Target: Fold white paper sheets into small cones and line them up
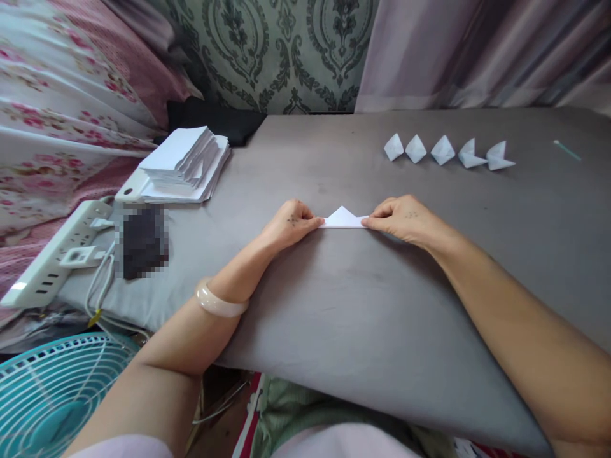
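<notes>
A white folded-paper strip with a triangular peak (pixel 342 220) is held at frame centre, long axis left-right, peak up-frame. Its ends are pinched thumb-to-finger, left by the left hand (pixel 292 222), right by the right hand (pixel 405 218), both nearly closed, neither nearer. Five white folded-paper shapes (pixel 443 151) are lined up at upper right.

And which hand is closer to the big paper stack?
Left. The left hand is right of the paper stack, nearer the camera; the right hand is farther right, at the right end of the folded paper.
</notes>
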### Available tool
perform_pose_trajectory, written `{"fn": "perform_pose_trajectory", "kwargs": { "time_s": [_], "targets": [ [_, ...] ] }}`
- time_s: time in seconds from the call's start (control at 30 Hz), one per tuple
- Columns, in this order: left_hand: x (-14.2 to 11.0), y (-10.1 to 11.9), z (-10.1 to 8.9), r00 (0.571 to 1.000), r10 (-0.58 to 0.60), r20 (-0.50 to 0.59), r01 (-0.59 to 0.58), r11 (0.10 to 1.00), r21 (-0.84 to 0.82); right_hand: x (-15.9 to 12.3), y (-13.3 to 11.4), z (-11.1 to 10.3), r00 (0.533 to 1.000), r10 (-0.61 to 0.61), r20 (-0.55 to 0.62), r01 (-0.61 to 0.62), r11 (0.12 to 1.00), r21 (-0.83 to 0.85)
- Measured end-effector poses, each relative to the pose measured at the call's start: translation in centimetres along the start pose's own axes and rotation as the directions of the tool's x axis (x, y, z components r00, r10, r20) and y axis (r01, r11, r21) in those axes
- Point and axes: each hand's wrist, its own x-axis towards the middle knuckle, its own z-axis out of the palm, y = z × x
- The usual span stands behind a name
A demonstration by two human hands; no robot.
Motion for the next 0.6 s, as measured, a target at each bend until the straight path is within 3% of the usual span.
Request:
{"fn": "perform_pose_trajectory", "kwargs": {
  "time_s": [0.23,0.47,0.6],
  "targets": [
    [0.2,0.0,0.0,1.0,0.013,0.004,-0.013,0.998,0.058,-0.1,0.1,0.2,0.999,0.033,0.031,-0.032,0.999,-0.027],
    [0.3,-1.0,0.6,0.983,0.174,-0.066,-0.16,0.971,0.179,0.2,0.3,0.0,0.999,-0.008,0.054,0.013,0.996,-0.09],
    [-0.3,-1.0,1.2,0.938,0.329,-0.11,-0.283,0.909,0.306,0.2,0.5,-0.2,0.996,-0.069,0.059,0.074,0.993,-0.095]
  ]
}}
